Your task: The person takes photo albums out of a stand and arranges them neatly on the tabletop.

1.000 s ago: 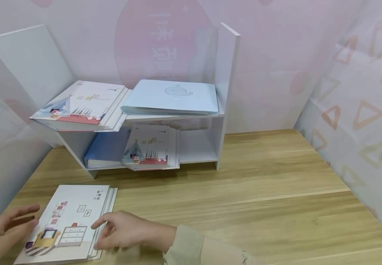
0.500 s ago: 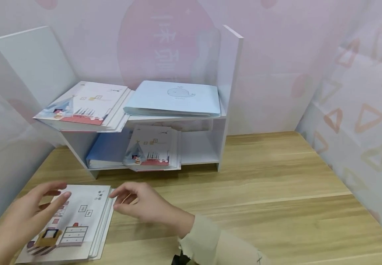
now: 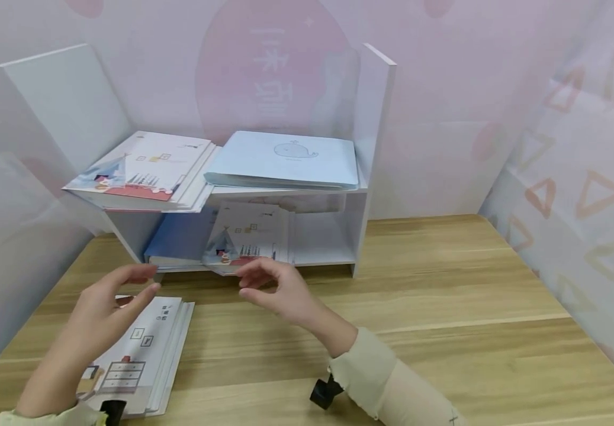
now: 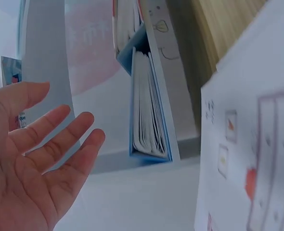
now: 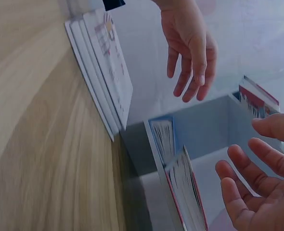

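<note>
From the head view, I have both hands raised over the desk (image 3: 445, 307), fingers loosely curved and thumbs apart from them. The left hand (image 3: 105, 305) is above the stack of illustrated albums (image 3: 149, 367), covering part of its upper left. That stack lies flat near the desk's left edge, at the near side, its top cover printed with a chest of drawers and picture frames. The right hand (image 3: 280, 290) is in front of the bookshelf (image 3: 373, 118), which stands toward the desk's far left corner; its fingertips overlap the front of the tent-print album (image 3: 253, 228) on the lower tier. Left of that album lies a blue album (image 3: 181, 236). On the upper tier I see a tent-print stack (image 3: 149, 163) at the left, overhanging the front edge, and a pale blue whale album (image 3: 285, 157) at the right.

From the left wrist view, my left palm faces the camera with its fingers spread. The illustrated stack's cover fills the right side, a clear gap from the hand, and the blue album shows its page edges on the shelf.

From the right wrist view, both hands appear with spread fingers: the left at the top, the right at the right side, a gap showing between it and the lower tent-print album. The illustrated stack rests flat on the desk, showing several volumes edge-on.
</note>
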### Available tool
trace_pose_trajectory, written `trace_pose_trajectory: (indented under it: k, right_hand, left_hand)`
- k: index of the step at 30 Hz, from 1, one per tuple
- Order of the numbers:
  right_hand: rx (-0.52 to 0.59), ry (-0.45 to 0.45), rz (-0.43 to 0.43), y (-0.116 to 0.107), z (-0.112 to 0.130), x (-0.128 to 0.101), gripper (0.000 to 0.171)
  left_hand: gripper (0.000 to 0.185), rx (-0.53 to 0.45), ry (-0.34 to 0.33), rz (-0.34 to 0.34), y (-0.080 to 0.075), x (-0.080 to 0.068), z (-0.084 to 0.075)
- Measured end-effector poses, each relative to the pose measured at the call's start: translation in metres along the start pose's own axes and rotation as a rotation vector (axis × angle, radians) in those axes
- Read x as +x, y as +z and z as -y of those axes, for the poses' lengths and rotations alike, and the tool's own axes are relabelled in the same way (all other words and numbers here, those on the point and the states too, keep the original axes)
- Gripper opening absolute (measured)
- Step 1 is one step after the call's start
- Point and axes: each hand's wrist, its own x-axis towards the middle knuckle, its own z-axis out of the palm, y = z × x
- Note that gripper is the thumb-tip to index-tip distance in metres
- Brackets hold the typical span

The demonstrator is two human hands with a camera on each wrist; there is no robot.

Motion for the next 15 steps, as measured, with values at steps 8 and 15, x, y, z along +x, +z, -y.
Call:
trace_pose_trajectory:
  k: [8,15]
  right_hand:
    - [-0.008,0.05,-0.043,-0.025,-0.008,-0.002,0.031]
    - [-0.094,0.066,-0.093,-0.04,-0.017,-0.002,0.032]
  left_hand:
    - [0.032,-0.058,0.036,-0.074,0.016,0.018,-0.02]
    - [0.029,-0.087,0.015,-0.088,0.031,0.032,-0.035]
